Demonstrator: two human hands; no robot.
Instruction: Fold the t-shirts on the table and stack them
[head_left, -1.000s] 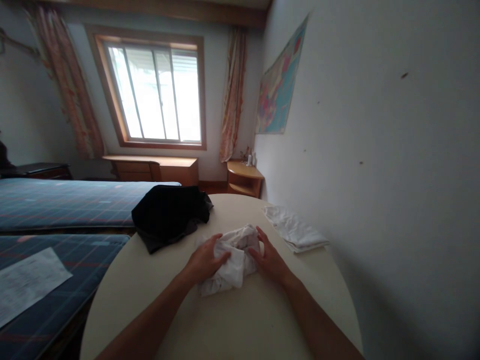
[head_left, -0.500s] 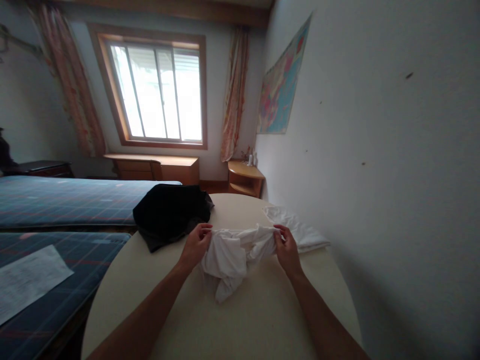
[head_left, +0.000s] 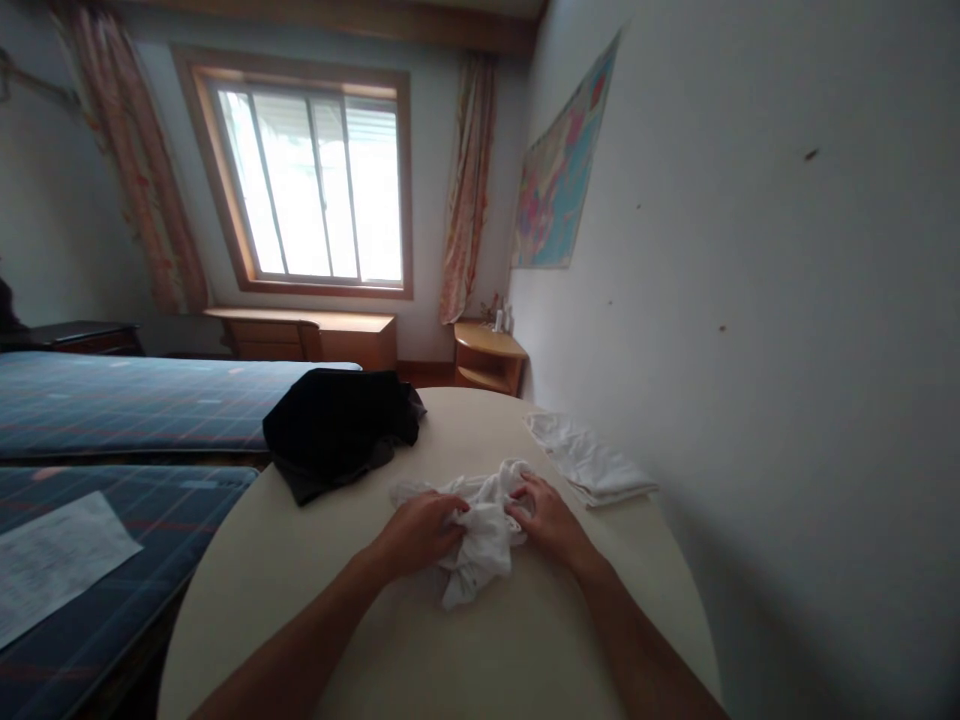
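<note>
A crumpled white garment lies bunched on the round cream table, between my two hands; its exact kind cannot be made out. My left hand is closed on its left side, with thumb and fingers pinching the fabric. On the other side, my right hand has curled fingers gripping a bunched edge. Beyond my right hand, near the wall, a second white cloth rests flat and folded. A black garment is heaped at the table's far left.
Blue plaid mattresses stand to the left of the table, with a printed paper sheet on the nearer one. A white wall rises close on the right. A small wooden corner shelf stands behind the table.
My hands have come closer together and lower, toward me. The white garment, stretched between them along its top edge before, is now bunched up on the table.
</note>
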